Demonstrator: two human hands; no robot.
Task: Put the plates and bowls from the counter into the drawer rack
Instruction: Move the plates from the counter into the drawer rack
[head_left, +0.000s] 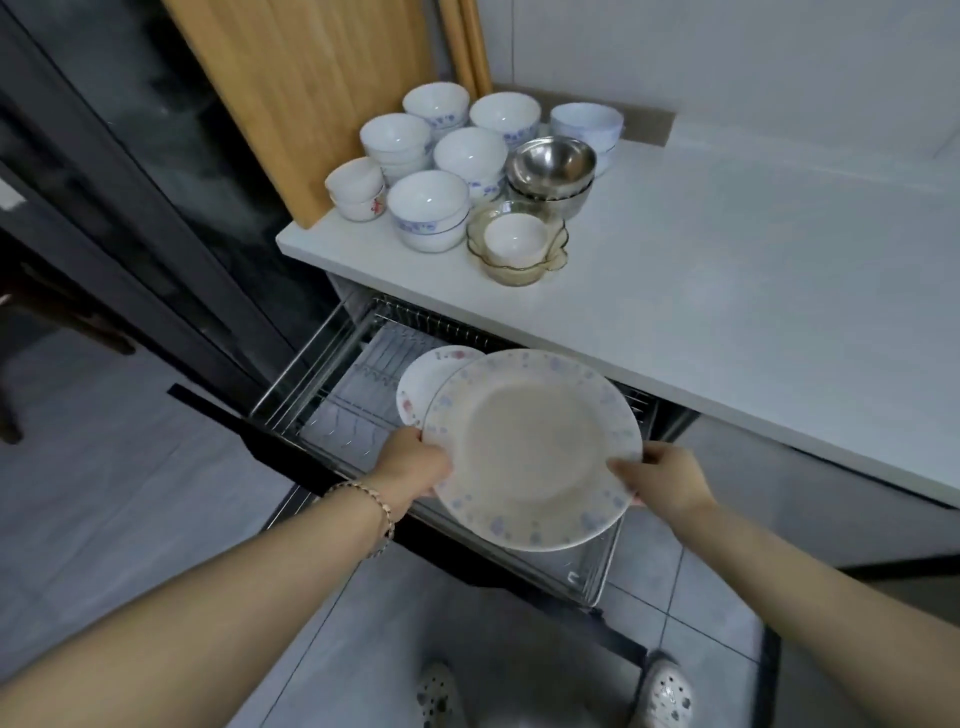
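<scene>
A large white plate with a pale floral rim (530, 447) hangs over the open drawer rack (332, 410). My left hand (413, 460) grips its left edge and my right hand (662, 475) grips its right edge. Behind it a smaller floral plate (423, 382) stands tilted over the rack; whether my left hand also holds it is hidden. On the white counter (727, 291) sit several stacks of white bowls (428, 208), steel bowls (550, 166) and a glass dish (519, 249) with a small white bowl inside.
A wooden board (306, 78) leans against the wall behind the bowls. A dark glass door (130, 182) stands left of the drawer. The drawer's black front (291, 452) juts out over the tiled floor, close to my feet (667, 691).
</scene>
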